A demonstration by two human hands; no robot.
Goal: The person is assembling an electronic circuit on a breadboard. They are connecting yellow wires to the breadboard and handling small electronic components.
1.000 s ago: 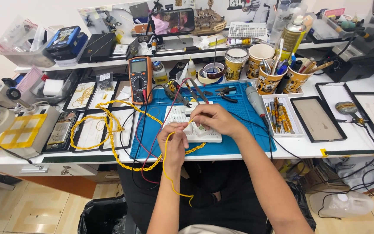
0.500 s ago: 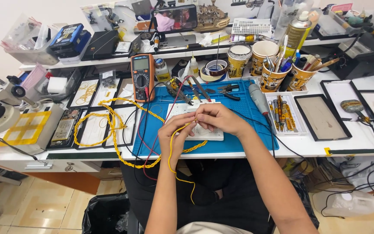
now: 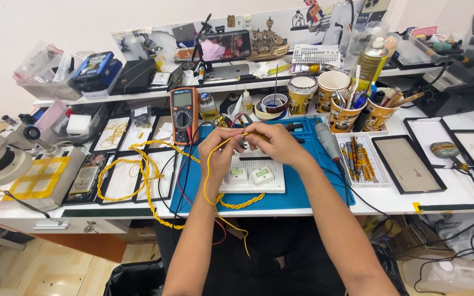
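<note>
Yellow wire [image 3: 210, 181] is held taut between two bare hands above a white breadboard [image 3: 253, 172] on a blue work mat [image 3: 303, 192]. One end is pinched by the closed fingers of the left hand [image 3: 218, 148], and the strand is gripped a little further along by the right hand [image 3: 272, 143], also closed on it; the two hands are almost touching. From the left grip the wire drops in a long loop past the counter [image 3: 445, 200] edge and hangs free over the lap. No end of the wire can be seen seated in the breadboard, so the fitting of this strand is judged to be at an early stage, with the insertion not yet made. Two small white blocks with green tops [image 3: 248, 175] are seated near the front of the board. A braided yellow cord [image 3: 138, 175] is coiled over the trays to the left, just beside the mat, and an orange multimeter [image 3: 184, 115] is propped behind it, its red and black leads trailing forward. Cups of tools [image 3: 344, 112] are lined up behind.
</note>
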